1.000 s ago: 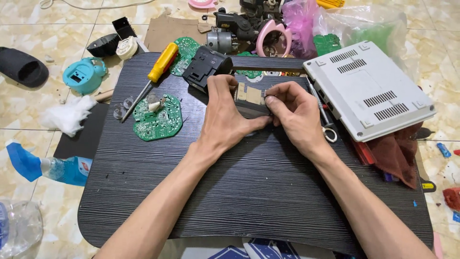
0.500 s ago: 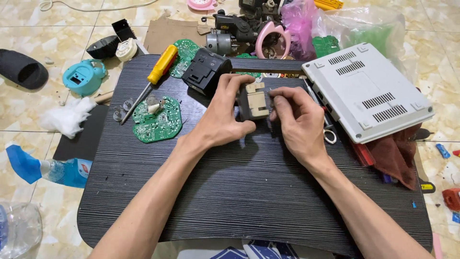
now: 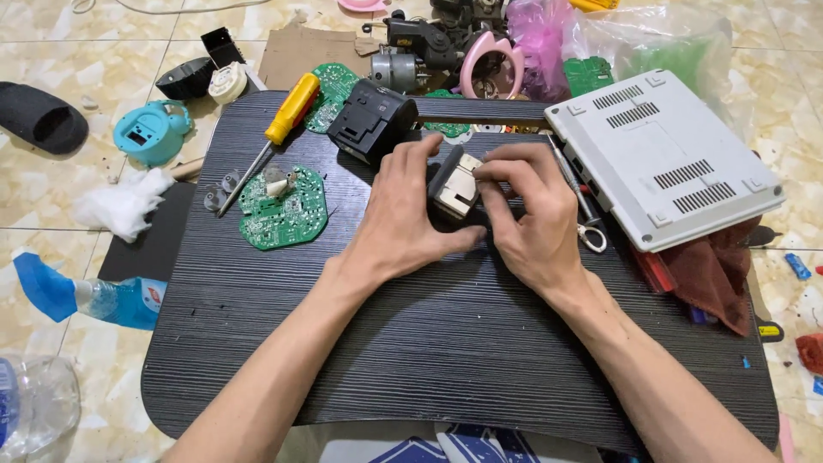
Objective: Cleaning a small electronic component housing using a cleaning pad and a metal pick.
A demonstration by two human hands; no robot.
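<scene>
Black-cased part (image 3: 454,184) gripped w/ both hands' fingers (image 3: 506,176) over board (image 3: 429,360).

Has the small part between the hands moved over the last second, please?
Yes. The small black-and-beige part has been tipped up from lying flat and now stands on edge beside the black box, held by both hands.

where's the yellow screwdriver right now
In the head view the screwdriver lies on the board's upper left, between the green circuit board and the black box, left of both hands.
</scene>
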